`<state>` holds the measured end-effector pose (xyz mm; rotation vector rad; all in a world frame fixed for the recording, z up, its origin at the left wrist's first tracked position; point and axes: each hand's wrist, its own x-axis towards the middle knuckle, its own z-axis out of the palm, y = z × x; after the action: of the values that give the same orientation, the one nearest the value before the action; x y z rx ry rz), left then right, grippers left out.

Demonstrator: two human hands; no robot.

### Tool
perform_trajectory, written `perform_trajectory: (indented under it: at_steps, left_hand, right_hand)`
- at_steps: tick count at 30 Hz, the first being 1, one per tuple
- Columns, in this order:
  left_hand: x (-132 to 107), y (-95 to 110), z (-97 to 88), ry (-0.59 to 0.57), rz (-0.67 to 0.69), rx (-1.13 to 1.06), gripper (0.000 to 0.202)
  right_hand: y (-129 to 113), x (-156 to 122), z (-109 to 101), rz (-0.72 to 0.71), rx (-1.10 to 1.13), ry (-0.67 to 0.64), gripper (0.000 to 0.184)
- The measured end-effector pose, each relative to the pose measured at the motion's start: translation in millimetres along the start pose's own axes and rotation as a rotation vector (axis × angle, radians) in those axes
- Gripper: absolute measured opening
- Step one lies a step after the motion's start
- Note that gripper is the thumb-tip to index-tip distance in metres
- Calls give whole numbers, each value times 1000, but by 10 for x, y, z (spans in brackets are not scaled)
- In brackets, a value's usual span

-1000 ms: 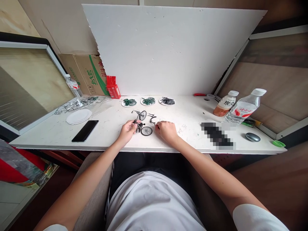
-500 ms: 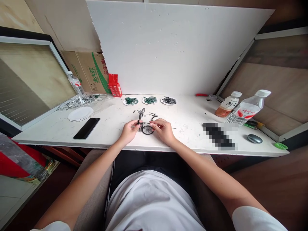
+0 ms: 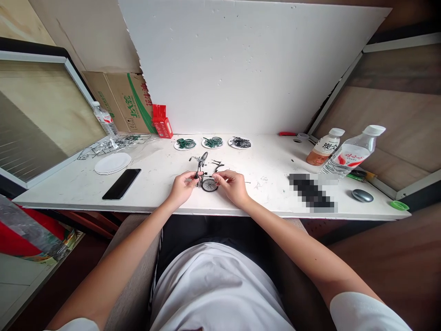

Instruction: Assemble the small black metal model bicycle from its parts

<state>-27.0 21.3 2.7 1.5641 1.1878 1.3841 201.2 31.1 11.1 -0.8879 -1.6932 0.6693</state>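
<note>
A black model bicycle (image 3: 210, 185) is held just above or on the table (image 3: 155, 184), near its front edge; which of the two cannot be told. Its frame is pinched between the thumb and fingers of the left hand (image 3: 182, 187), and its handlebar (image 3: 195, 159) is turned toward the far side. The thumb and fingertips of the right hand (image 3: 232, 186) are pressed together at the upper edge of the rear wheel; whether a small part is gripped between them cannot be made out.

Just beyond the right hand, a loose black part (image 3: 217, 163) is seen lying on the table. Farther back, three small white plates are set in a row: green model parts (image 3: 186, 144) are carried on the left plate (image 3: 178, 147), more green parts (image 3: 213, 141) on the middle one and black parts (image 3: 241, 142) on the right one. To the left, a smartphone (image 3: 121, 184) is laid near stacked white plates (image 3: 113, 164). At the right, a brown drink bottle (image 3: 319, 158) and a clear bottle (image 3: 358, 154) are stood side by side.
</note>
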Motion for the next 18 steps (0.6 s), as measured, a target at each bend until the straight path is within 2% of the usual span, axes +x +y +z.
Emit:
perform_trajectory:
  at_steps: [18]
  left_hand:
    - [2,-8,-4,-37,4,-16,41]
  right_hand:
    - [-39,-7,-5,-23,-26,2,36]
